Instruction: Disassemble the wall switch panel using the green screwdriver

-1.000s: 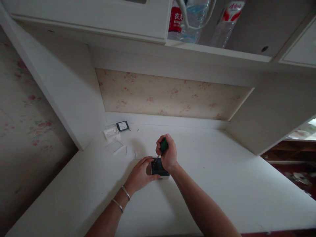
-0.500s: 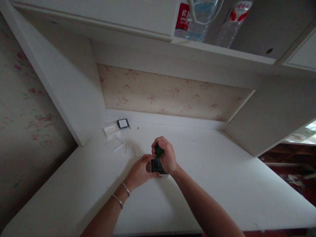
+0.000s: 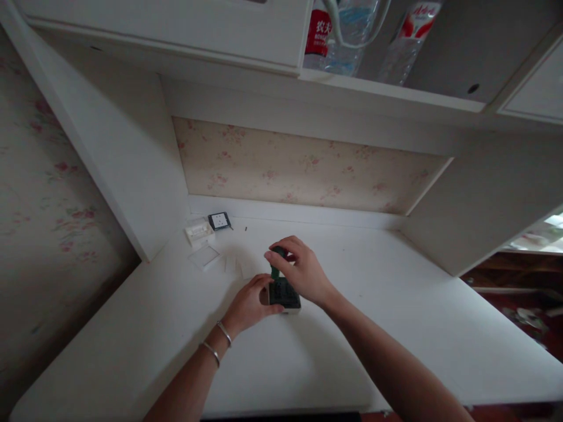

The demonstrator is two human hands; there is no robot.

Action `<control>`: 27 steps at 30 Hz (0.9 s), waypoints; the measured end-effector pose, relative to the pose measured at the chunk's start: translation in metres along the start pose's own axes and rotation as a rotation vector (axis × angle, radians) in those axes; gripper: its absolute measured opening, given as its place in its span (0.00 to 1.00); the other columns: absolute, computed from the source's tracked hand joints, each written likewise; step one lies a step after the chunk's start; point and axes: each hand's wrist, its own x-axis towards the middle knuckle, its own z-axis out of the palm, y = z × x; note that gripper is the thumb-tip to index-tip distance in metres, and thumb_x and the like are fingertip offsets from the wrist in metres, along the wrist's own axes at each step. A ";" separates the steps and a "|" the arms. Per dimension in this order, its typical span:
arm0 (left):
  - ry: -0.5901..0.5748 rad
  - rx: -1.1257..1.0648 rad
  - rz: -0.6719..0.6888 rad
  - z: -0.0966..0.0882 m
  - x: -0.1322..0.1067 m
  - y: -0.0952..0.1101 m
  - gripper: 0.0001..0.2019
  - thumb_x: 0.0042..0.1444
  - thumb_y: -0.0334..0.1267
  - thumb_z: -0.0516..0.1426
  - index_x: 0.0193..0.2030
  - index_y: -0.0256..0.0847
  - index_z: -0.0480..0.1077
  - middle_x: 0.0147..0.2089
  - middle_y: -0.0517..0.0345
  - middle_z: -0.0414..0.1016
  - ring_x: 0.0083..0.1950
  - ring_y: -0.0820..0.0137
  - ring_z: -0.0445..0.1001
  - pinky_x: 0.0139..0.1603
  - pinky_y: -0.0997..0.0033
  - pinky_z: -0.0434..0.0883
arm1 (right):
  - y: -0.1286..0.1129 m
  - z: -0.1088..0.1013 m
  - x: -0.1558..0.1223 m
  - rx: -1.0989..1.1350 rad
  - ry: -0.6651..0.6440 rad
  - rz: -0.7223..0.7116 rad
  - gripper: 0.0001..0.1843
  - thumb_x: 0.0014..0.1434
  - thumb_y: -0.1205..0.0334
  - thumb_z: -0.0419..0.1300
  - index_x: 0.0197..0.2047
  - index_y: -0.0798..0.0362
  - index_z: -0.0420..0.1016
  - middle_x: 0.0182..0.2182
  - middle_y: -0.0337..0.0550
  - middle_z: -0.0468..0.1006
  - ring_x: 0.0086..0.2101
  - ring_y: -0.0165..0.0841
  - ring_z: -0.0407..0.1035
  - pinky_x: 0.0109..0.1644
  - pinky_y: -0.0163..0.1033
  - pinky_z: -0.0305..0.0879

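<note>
My right hand (image 3: pixel 299 266) grips the green handle of a screwdriver (image 3: pixel 276 265), held upright over the left part of a wall socket (image 3: pixel 285 295). The socket's black back or inner frame faces up, on a pale base, and it rests on the white desk. The screwdriver's tip is hidden. My left hand (image 3: pixel 253 305), with two metal bangles at the wrist, holds the socket's left side between thumb and fingers.
At the back left lie a second socket (image 3: pixel 219 221) with a white face, a white box-like housing (image 3: pixel 199 231) and a clear frame (image 3: pixel 204 257). Small pale strips lie nearby. Plastic bottles (image 3: pixel 402 44) stand on the shelf above the white desk (image 3: pixel 387 328).
My right hand has shifted its grip on the screwdriver, from a closed fist to fingertips round the handle, with the wrist turned. More of the socket shows. The left hand stays put.
</note>
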 end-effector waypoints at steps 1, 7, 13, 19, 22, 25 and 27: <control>0.010 -0.004 -0.001 0.000 -0.001 -0.001 0.27 0.39 0.40 0.69 0.49 0.44 0.70 0.53 0.53 0.72 0.53 0.58 0.71 0.55 0.58 0.68 | -0.001 -0.005 0.004 -0.053 -0.008 -0.025 0.08 0.56 0.55 0.63 0.36 0.48 0.79 0.34 0.41 0.75 0.34 0.32 0.68 0.36 0.36 0.64; -0.001 -0.031 0.011 0.003 -0.002 -0.009 0.28 0.42 0.41 0.68 0.51 0.44 0.69 0.57 0.53 0.69 0.56 0.60 0.69 0.59 0.60 0.66 | -0.010 -0.035 0.020 -0.247 -0.169 -0.064 0.11 0.59 0.62 0.58 0.45 0.49 0.76 0.30 0.39 0.77 0.27 0.30 0.67 0.33 0.35 0.60; 0.011 -0.061 0.007 0.004 -0.002 -0.010 0.28 0.41 0.40 0.69 0.51 0.43 0.70 0.57 0.51 0.69 0.58 0.59 0.68 0.61 0.60 0.64 | -0.024 -0.040 0.021 -0.751 -0.405 0.078 0.13 0.62 0.54 0.53 0.44 0.52 0.71 0.32 0.44 0.79 0.31 0.34 0.71 0.33 0.36 0.59; 0.010 -0.052 0.004 0.005 -0.001 -0.013 0.28 0.40 0.42 0.69 0.51 0.44 0.71 0.57 0.52 0.69 0.58 0.59 0.69 0.61 0.59 0.64 | -0.030 -0.031 0.032 -1.181 -0.459 0.093 0.30 0.63 0.37 0.44 0.44 0.56 0.71 0.35 0.57 0.79 0.36 0.45 0.74 0.37 0.43 0.63; 0.008 -0.051 0.011 0.005 -0.001 -0.015 0.29 0.40 0.42 0.69 0.51 0.44 0.70 0.58 0.52 0.69 0.58 0.60 0.68 0.61 0.61 0.64 | -0.035 -0.031 0.039 -1.266 -0.495 0.075 0.29 0.63 0.40 0.46 0.45 0.58 0.71 0.36 0.60 0.78 0.38 0.49 0.74 0.37 0.45 0.64; 0.011 -0.034 0.006 0.005 -0.002 -0.015 0.30 0.40 0.42 0.69 0.53 0.44 0.69 0.58 0.52 0.69 0.58 0.60 0.68 0.61 0.61 0.65 | -0.042 -0.030 0.041 -1.192 -0.625 -0.008 0.23 0.63 0.45 0.48 0.47 0.56 0.69 0.36 0.57 0.79 0.37 0.47 0.74 0.35 0.43 0.64; 0.008 -0.025 0.005 0.004 -0.002 -0.014 0.32 0.40 0.42 0.69 0.54 0.44 0.68 0.57 0.52 0.69 0.57 0.60 0.69 0.60 0.61 0.65 | -0.047 -0.029 0.041 -1.115 -0.721 -0.039 0.21 0.63 0.47 0.50 0.49 0.54 0.68 0.35 0.54 0.79 0.35 0.45 0.74 0.34 0.41 0.62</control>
